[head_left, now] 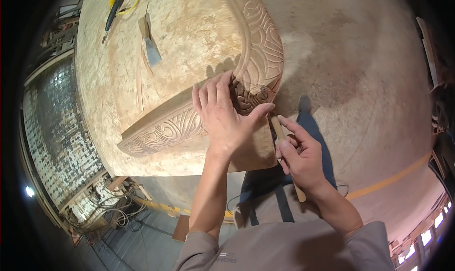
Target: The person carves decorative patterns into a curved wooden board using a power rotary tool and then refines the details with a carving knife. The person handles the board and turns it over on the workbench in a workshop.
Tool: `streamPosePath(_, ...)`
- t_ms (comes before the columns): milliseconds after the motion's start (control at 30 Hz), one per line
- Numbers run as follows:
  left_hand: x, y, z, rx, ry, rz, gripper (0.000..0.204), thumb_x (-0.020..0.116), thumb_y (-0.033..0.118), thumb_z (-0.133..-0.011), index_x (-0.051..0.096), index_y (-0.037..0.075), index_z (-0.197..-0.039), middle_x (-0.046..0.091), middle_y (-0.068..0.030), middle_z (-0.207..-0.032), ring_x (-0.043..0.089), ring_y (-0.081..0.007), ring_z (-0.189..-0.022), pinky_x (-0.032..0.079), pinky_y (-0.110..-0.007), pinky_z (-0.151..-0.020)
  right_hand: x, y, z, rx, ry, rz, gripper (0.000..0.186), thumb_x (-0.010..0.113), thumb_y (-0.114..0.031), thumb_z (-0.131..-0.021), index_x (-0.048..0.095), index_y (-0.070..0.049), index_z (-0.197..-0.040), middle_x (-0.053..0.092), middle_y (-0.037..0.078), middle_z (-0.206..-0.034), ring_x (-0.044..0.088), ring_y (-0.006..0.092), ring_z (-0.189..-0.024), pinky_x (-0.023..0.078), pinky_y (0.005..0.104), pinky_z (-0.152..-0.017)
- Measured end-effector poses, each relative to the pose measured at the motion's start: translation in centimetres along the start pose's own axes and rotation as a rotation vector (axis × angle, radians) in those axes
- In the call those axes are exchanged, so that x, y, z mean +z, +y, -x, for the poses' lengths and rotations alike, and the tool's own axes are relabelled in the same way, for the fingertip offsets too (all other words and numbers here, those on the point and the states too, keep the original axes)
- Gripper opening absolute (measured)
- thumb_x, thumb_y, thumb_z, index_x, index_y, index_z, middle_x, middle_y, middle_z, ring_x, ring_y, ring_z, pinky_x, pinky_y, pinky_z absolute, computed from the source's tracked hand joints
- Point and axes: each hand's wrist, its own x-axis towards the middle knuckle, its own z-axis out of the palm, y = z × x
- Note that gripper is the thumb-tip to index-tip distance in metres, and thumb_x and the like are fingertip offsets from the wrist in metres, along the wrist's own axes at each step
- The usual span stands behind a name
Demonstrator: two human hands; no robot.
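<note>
A brown carved wooden piece, bent at a corner and cut with scrolls and leaf patterns, lies on a pale wooden board. My left hand grips it near the corner, fingers laid across the carving and thumb stretched toward the outer edge. Just right of that corner, my right hand is closed around the light wooden handle of a carving tool. The tool's working end, close to my left thumb, is too hidden to make out.
On the board lie a flat-bladed scraper with a wooden handle, thin wood strips and a black-and-yellow corded tool. Tangled cables hang at lower left. A yellow line crosses the floor on the right.
</note>
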Motion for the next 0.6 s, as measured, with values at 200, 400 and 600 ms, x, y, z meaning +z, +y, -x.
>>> streamPosePath(200,0.4,-0.5,0.1,-0.021,0.024,-0.008,0.096,0.089,0.064,-0.057,0.059,0.007,-0.127,0.062,-0.0104,-0.118,0.057,-0.0313,-0.111,0.03,-0.054,-0.114,1.0,0.7,0.4,-0.028,0.122,0.099,0.047,0.062,0.0,-0.093,0.058,0.002,-0.139,0.056,-0.004,-0.079,0.048,0.0014,-0.069,0.044,0.0185,-0.062)
streamPosePath(400,0.4,-0.3,0.0,-0.039,0.04,-0.013,0.094,0.089,0.064,-0.056,0.059,0.007,-0.126,0.061,-0.0092,-0.115,0.057,-0.0313,-0.11,0.029,-0.054,-0.114,0.6,0.1,0.2,-0.064,0.1,0.221,0.045,0.063,-0.001,-0.092,0.06,0.003,-0.137,0.058,-0.003,-0.081,0.048,0.0014,-0.067,0.043,0.0189,-0.061)
streamPosePath(600,0.5,0.2,0.0,-0.082,0.023,0.0,0.094,0.089,0.064,-0.057,0.059,0.007,-0.125,0.06,-0.0099,-0.116,0.054,-0.031,-0.114,0.026,-0.054,-0.117,0.3,-1.9,0.0,-0.039,0.067,0.2,0.044,0.062,-0.001,-0.093,0.06,0.003,-0.137,0.06,-0.004,-0.082,0.049,0.0019,-0.066,0.043,0.0201,-0.059)
